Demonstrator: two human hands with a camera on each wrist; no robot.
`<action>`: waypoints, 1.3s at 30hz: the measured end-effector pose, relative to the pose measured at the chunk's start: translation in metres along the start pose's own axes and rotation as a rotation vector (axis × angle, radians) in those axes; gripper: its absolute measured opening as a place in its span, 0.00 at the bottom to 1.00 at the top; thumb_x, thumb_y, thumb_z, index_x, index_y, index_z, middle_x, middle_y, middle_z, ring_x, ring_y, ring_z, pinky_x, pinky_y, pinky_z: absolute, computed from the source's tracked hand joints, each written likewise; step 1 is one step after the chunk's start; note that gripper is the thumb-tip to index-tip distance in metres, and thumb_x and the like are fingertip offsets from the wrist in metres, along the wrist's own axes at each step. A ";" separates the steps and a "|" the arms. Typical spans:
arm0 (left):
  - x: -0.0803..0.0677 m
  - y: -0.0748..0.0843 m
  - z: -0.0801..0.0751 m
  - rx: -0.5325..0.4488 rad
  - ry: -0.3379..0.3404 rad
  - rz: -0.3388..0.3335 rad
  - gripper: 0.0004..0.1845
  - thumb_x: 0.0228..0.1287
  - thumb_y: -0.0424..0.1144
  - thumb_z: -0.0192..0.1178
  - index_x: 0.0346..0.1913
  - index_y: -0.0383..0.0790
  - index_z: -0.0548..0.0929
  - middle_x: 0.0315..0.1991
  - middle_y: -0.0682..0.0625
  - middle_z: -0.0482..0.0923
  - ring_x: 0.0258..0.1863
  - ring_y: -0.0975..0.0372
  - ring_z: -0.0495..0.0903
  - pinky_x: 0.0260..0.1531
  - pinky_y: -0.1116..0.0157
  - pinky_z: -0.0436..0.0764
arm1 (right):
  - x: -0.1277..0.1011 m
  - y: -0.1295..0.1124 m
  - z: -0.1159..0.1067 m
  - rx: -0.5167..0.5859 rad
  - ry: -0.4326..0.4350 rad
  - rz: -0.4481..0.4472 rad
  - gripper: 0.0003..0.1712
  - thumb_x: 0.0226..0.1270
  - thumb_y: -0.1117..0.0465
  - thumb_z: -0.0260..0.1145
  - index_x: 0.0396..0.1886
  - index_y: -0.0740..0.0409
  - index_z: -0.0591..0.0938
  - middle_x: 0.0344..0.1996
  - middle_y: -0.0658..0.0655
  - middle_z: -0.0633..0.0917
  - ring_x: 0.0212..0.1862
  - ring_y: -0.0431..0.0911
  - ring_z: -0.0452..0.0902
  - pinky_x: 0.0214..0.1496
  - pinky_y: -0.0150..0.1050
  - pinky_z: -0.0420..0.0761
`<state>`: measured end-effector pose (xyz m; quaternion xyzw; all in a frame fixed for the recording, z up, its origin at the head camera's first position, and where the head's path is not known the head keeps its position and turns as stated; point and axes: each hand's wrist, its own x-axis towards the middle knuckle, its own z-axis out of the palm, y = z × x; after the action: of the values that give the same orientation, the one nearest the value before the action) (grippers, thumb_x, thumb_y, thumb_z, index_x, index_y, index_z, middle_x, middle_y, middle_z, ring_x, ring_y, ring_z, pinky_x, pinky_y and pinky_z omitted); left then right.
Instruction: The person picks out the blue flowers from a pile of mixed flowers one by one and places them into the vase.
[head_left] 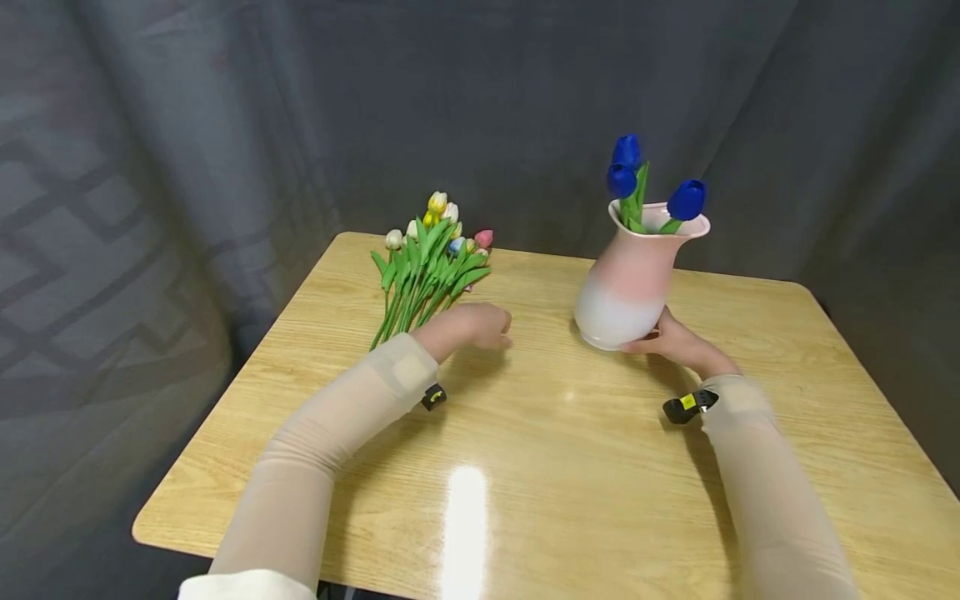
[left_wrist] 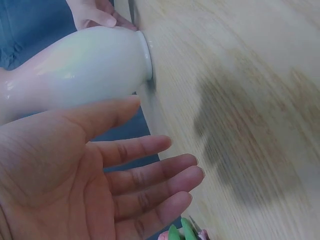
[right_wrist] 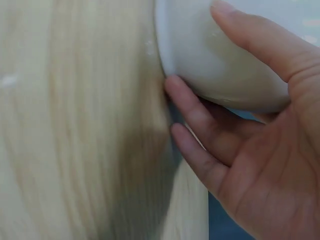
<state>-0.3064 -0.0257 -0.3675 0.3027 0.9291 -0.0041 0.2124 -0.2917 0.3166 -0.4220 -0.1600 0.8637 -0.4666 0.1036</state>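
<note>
Right hand cradling the vase, left hand open beside the tulips.

The right hand (head_left: 670, 337) curls its thumb and fingers (right_wrist: 197, 117) around the base of the pink-and-white vase (head_left: 628, 283), which stands upright right of centre holding blue tulips (head_left: 626, 167). The left hand (head_left: 480, 325), fingers (left_wrist: 150, 172) straight and loose, holds nothing, hovering just beside the stems of a tulip bunch (head_left: 427, 262) lying far left on the wooden table (head_left: 525, 467).

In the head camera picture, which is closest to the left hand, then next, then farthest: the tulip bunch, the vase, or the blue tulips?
From the left hand:
1. Tulip bunch, lying just beyond it, on the table's left.
2. Vase, standing to its right.
3. Blue tulips, up in the vase's mouth.
</note>
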 end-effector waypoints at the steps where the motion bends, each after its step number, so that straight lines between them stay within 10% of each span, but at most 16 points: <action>1: -0.001 0.000 0.000 -0.003 0.000 0.000 0.17 0.74 0.49 0.50 0.51 0.38 0.76 0.49 0.46 0.79 0.46 0.57 0.77 0.50 0.58 0.76 | 0.003 -0.001 0.003 0.008 0.007 -0.009 0.55 0.58 0.66 0.72 0.73 0.47 0.44 0.70 0.57 0.55 0.69 0.53 0.54 0.63 0.47 0.63; 18: -0.003 -0.003 0.003 -0.021 0.003 -0.010 0.15 0.73 0.49 0.52 0.45 0.38 0.76 0.43 0.46 0.78 0.42 0.57 0.76 0.47 0.58 0.76 | 0.068 -0.026 0.045 0.059 0.009 -0.027 0.58 0.59 0.63 0.72 0.74 0.53 0.38 0.72 0.62 0.48 0.73 0.57 0.48 0.73 0.57 0.52; 23: -0.003 -0.004 0.005 -0.018 -0.007 -0.008 0.17 0.73 0.50 0.52 0.47 0.38 0.77 0.46 0.45 0.79 0.46 0.55 0.77 0.51 0.56 0.76 | 0.087 -0.031 0.054 0.039 -0.015 -0.019 0.54 0.62 0.62 0.70 0.71 0.58 0.39 0.65 0.67 0.54 0.53 0.56 0.68 0.50 0.46 0.75; 31: -0.003 -0.006 0.006 0.003 0.003 -0.015 0.18 0.73 0.51 0.51 0.48 0.39 0.77 0.48 0.45 0.79 0.48 0.55 0.77 0.51 0.56 0.76 | 0.098 -0.038 0.048 0.093 -0.076 -0.010 0.52 0.65 0.65 0.66 0.73 0.54 0.38 0.61 0.69 0.60 0.36 0.47 0.69 0.35 0.38 0.76; 39: -0.004 -0.008 0.005 -0.021 0.000 0.000 0.17 0.73 0.50 0.51 0.47 0.38 0.77 0.47 0.45 0.79 0.45 0.56 0.76 0.50 0.57 0.76 | 0.082 -0.034 0.046 0.060 -0.067 0.091 0.55 0.68 0.57 0.65 0.75 0.58 0.34 0.65 0.71 0.61 0.56 0.58 0.70 0.55 0.48 0.76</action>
<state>-0.3056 -0.0349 -0.3717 0.3006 0.9290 0.0059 0.2157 -0.3461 0.2327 -0.4206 -0.1330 0.8518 -0.4813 0.1584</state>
